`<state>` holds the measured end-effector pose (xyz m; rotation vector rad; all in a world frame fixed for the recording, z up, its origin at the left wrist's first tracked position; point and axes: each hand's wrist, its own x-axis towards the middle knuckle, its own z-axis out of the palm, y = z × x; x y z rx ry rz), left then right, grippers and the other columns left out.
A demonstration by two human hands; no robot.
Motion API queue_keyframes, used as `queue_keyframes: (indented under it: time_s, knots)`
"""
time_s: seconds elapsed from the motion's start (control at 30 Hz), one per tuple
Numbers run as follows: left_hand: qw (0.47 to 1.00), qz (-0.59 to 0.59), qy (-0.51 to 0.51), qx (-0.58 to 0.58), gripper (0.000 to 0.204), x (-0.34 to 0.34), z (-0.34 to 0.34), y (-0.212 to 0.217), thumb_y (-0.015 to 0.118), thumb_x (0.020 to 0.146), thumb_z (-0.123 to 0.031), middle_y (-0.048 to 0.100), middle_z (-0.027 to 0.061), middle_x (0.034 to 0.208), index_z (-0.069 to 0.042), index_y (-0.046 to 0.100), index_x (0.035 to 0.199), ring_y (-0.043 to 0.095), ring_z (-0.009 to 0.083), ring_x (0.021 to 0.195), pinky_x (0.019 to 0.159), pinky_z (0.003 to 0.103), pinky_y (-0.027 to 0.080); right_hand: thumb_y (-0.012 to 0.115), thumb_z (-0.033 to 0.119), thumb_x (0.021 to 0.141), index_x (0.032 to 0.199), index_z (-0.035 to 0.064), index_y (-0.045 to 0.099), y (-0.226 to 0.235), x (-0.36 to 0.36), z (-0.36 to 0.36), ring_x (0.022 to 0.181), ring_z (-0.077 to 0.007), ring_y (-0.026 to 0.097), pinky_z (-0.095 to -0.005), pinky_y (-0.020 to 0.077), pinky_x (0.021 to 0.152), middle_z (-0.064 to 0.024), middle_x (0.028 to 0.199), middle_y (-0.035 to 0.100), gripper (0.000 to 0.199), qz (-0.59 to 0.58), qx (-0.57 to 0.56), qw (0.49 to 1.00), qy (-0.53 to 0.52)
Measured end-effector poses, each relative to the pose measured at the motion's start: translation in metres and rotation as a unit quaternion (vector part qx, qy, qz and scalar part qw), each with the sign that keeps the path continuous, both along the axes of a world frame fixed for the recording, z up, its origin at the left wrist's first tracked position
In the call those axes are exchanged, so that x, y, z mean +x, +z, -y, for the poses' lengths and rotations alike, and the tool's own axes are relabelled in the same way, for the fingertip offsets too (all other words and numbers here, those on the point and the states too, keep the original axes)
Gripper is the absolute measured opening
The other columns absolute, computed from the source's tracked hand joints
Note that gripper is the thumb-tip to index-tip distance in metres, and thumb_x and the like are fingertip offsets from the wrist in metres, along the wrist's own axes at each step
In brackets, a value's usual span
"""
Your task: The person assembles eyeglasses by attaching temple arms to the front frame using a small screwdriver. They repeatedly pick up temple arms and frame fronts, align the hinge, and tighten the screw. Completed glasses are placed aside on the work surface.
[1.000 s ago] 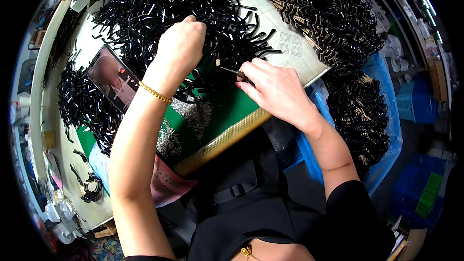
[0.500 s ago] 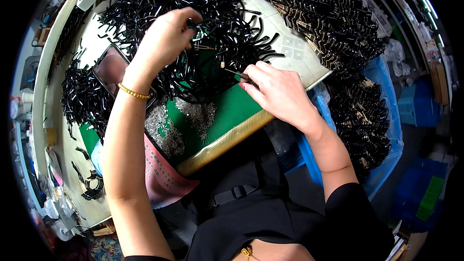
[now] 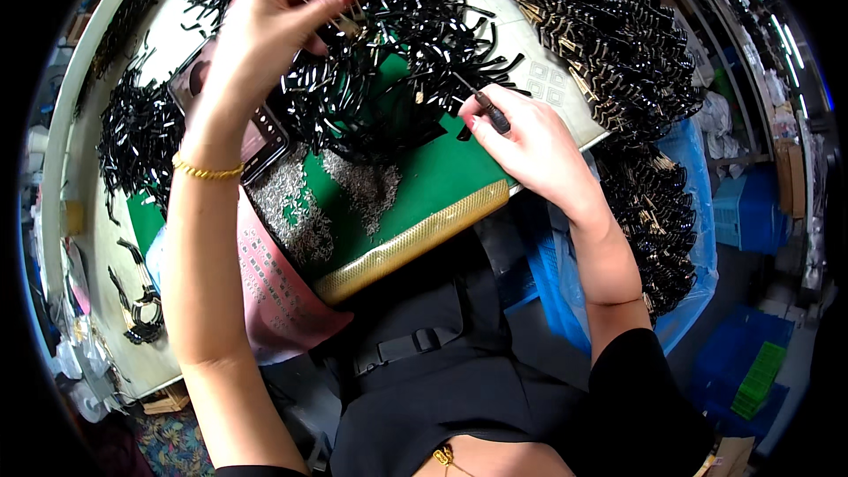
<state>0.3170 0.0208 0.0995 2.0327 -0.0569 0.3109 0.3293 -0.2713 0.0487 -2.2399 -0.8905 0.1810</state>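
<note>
My right hand [image 3: 530,137] is closed around a small screwdriver [image 3: 492,113] with a dark handle, its thin shaft pointing up and left. Farther left and higher, my left hand [image 3: 278,22] pinches a thin gold-coloured eyeglass part [image 3: 352,13], partly hidden by the fingers and blurred. Beneath that hand spreads a large heap of glossy black eyeglass temples [image 3: 344,97]. They lie partly on a green work mat [image 3: 433,185] with a gold textured front edge [image 3: 415,243]. Tiny silver screw-like pieces [image 3: 305,221] are scattered on the mat nearer to me.
A phone [image 3: 265,143] lies by my left forearm, beside more black temples [image 3: 132,137]. Dense rows of black-and-gold eyeglass parts [image 3: 565,26] fill the right side, some in a blue plastic-lined container [image 3: 702,203]. A pink printed sheet [image 3: 274,300] hangs at the mat's left edge.
My left hand has lifted up and left, away from the screwdriver tip, bringing the gold part along. My right hand has shifted slightly right, and the screwdriver now tilts more upward.
</note>
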Motion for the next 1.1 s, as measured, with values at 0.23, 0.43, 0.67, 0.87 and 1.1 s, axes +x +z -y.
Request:
queue_keyframes:
  time_s: [0.23,0.43,0.67,0.87,1.1]
  knots:
    - [0.966,-0.084,0.135,0.206,0.008,-0.157,-0.010,0.039,0.070,0.088,-0.004,0.062,0.0048,0.081,0.000,0.070,0.095,0.060,0.0117,0.071,0.060,0.026,0.044,0.064,0.024,0.095,0.099,0.0050,0.064,0.016,-0.027,-0.047,0.075,-0.0327,0.067,-0.0419,0.0536,0.066,-0.0119,0.086,0.064,0.020,0.075,-0.067,0.985,0.141]
    - [0.911,-0.345,0.223,0.032,0.008,-0.245,-0.031,-0.029,0.068,0.090,0.002,0.058,0.0039,0.081,0.001,0.065,0.097,0.058,0.0105,0.067,0.057,0.024,0.046,0.062,0.027,0.095,0.081,-0.0002,0.062,0.006,-0.028,-0.082,0.068,-0.0383,0.068,-0.0472,0.0555,0.062,-0.0195,0.072,0.065,0.030,0.130,-0.132,0.973,0.140]
    - [0.935,-0.100,0.340,-0.028,0.046,-0.264,-0.007,-0.073,0.074,0.089,0.002,0.059,-0.0006,0.083,-0.003,0.056,0.132,0.058,0.0039,0.072,0.064,0.018,0.047,0.059,0.031,0.092,0.079,-0.0029,0.063,0.013,-0.020,-0.085,0.074,-0.0410,0.068,-0.0487,0.0548,0.070,-0.0225,0.073,0.065,0.036,0.049,-0.182,0.974,0.122]
    - [0.922,-0.038,0.370,-0.109,0.033,-0.279,-0.006,-0.077,0.067,0.095,0.004,0.067,0.0010,0.088,-0.001,0.060,0.126,0.060,0.0040,0.073,0.064,0.018,0.047,0.061,0.030,0.091,0.079,-0.0031,0.062,0.022,0.025,-0.068,0.056,-0.0168,0.063,-0.0335,0.0498,0.054,-0.0102,0.062,0.062,0.035,-0.156,-0.158,0.975,0.024]
    - [0.923,-0.047,0.352,0.146,0.025,-0.277,0.028,-0.069,0.076,0.087,0.004,0.069,0.0037,0.086,-0.003,0.064,0.108,0.062,0.0085,0.069,0.062,0.022,0.048,0.061,0.020,0.092,0.106,0.0055,0.060,0.030,-0.006,-0.047,0.071,-0.0310,0.065,-0.0368,0.0509,0.068,-0.0146,0.079,0.065,0.021,-0.035,-0.098,0.989,0.101]
